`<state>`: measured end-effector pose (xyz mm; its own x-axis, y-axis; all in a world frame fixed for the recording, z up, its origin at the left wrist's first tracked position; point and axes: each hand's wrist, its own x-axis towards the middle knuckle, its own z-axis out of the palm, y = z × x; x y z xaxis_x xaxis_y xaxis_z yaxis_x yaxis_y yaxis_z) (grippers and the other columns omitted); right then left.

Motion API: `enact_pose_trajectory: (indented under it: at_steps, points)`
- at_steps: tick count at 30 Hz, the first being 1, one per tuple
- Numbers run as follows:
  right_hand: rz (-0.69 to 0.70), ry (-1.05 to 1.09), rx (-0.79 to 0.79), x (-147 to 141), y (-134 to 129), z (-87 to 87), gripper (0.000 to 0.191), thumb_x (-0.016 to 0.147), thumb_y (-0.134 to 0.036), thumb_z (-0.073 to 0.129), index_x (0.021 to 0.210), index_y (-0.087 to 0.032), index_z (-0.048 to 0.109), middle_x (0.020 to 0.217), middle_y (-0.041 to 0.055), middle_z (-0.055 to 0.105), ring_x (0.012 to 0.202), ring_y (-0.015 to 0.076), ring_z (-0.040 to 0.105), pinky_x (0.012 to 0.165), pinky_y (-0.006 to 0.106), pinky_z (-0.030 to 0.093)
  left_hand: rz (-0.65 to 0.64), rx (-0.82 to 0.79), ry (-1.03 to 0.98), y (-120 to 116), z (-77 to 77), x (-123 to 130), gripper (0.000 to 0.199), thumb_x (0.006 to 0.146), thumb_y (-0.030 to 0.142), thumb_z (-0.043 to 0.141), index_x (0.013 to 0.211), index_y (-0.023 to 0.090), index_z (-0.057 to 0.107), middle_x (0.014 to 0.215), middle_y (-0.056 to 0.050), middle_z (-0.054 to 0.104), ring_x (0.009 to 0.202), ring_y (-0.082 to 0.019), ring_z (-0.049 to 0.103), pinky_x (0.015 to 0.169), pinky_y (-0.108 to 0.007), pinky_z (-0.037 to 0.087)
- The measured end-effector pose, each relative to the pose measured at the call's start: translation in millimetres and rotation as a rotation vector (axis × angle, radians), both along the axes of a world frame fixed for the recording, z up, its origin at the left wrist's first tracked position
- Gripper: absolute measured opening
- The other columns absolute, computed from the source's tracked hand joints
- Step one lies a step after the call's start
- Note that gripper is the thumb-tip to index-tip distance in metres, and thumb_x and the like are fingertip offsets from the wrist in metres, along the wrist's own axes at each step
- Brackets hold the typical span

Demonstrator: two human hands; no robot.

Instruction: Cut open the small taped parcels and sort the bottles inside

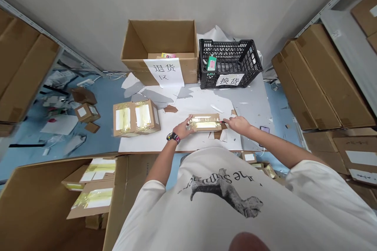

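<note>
A small cardboard box (205, 122), sealed with yellowish tape over a white label, lies flat on the white-covered table. My left hand (183, 128), with a watch on its wrist, grips the box's left end, thumb and fingers on opposite sides. At the right end, my right hand (238, 124) is closed around a slim box cutter (223, 122), whose dark and red tip touches or nearly touches the box edge. Most of the cutter is hidden in the fingers. Left of my hands stand two taped boxes (136, 118), side by side.
At the table's back are an open carton (132, 71) with a paper sign and a black plastic crate (250, 74) holding a green packet (211, 63). A large carton (35, 196) of parcels stands lower left. Torn paper lies about the tabletop (173, 141). Shelved cartons (326, 74) flank the right.
</note>
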<state>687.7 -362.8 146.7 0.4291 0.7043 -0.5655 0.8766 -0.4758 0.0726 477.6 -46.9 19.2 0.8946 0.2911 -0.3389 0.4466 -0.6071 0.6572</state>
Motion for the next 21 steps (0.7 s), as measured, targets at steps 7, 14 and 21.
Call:
enact_pose_trajectory:
  at_steps: [7, 14, 21]
  points:
    - [-0.081, -0.037, -0.009, -10, -10, 9.2, 0.049, 0.108, -0.013, 0.055, 0.156, -0.02, 0.061, 0.118, 0.0233, 0.08, 0.11, 0.0348, 0.08, 0.09, 0.041, 0.056, -0.031, 0.06, 0.044, -1, 1.6, 1, 0.097, 0.086, 0.059, 0.087, 0.174, 0.04, 0.05, 0.123, -0.008, 0.082, 0.098, -0.03, 0.079, 0.088, -0.037, 0.057]
    - [-0.026, -0.051, 0.0, -5, -39, 13.1, 0.062, 0.108, -0.01, 0.044, 0.167, -0.028, 0.053, 0.128, 0.0219, 0.076, 0.109, 0.0337, 0.077, 0.088, 0.04, 0.053, -0.051, 0.212, 0.021, 1, 14.7, 11, 0.087, 0.079, 0.051, 0.094, 0.16, 0.035, 0.067, 0.139, -0.017, 0.076, 0.131, -0.046, 0.065, 0.104, -0.053, 0.055]
    - [-0.192, -0.059, 0.046, -17, -82, 15.4, 0.06, 0.118, -0.032, 0.039, 0.178, -0.037, 0.04, 0.134, 0.0181, 0.072, 0.11, 0.0318, 0.071, 0.089, 0.037, 0.052, -0.232, 0.277, -0.278, -39, 20.0, 81, 0.092, 0.085, 0.035, 0.091, 0.17, 0.031, 0.056, 0.172, -0.017, 0.054, 0.154, -0.049, 0.046, 0.131, -0.066, 0.032]
